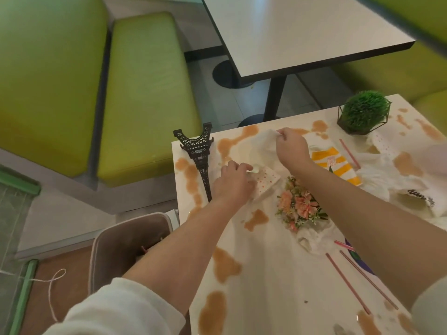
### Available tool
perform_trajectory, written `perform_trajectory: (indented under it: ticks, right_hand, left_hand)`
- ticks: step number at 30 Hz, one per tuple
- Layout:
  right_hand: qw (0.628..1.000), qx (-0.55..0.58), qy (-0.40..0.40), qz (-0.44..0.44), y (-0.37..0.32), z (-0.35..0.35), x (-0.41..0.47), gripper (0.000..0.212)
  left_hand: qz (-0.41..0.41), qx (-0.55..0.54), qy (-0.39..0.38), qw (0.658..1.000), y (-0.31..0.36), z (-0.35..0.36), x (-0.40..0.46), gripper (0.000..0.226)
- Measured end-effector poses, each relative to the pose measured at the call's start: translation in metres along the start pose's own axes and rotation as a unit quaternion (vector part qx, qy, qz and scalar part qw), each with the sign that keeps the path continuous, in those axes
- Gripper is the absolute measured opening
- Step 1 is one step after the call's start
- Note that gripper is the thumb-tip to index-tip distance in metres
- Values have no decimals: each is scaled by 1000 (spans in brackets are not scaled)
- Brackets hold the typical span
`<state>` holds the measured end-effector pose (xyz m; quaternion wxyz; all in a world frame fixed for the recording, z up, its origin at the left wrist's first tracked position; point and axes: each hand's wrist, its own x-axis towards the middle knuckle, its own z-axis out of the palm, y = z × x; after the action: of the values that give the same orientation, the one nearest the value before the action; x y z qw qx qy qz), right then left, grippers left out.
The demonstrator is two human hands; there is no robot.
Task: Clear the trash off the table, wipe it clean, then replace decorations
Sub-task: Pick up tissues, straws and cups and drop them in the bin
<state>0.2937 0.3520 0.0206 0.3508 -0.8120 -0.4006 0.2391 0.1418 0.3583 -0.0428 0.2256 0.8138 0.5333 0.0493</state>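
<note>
Hands both pinch trash: left hand [233, 181] grips dotted napkin [266, 182], right hand [292, 147] grips tissue [263, 143] at 12 o'clock; lift clear of spills [225, 263] on counter [278, 286].

Crumpled white wrapper [411, 199] at table's right edge is showing dark script lettering, partly cut off; reading roughly "dan". Nothing else legible.

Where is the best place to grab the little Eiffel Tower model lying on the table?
Take the Eiffel Tower model by its narrow middle shaft, from above. It lies flat along the table's left edge, splayed legs pointing away, clear of the left hand.
</note>
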Motion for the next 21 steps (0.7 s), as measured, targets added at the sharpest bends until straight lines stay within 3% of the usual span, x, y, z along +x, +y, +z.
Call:
perform_trajectory:
  ticks: [5,8,13,18,21]
  right_hand:
    - [993,104,14,51,2,-18,-4,30]
    - [993,104,-17,51,9,-26,-8,44]
    - [995,80,-30,52,4,-27,-18,27]
    - [989,139,-18,40,-24,-22,-48,23]
    - [988,148,-29,21,-39,-7,-74,23]
  left_hand:
    - [2,60,28,998,6,4,9,29]
    - [6,44,59,997,9,2,7,26]
    - [-33,-160,75,984,9,-14,-12,14]
    - [-92,-349,100,927,-6,-37,-48,13]
    - [-132,-397,101,903,-25,-49,-76,22]
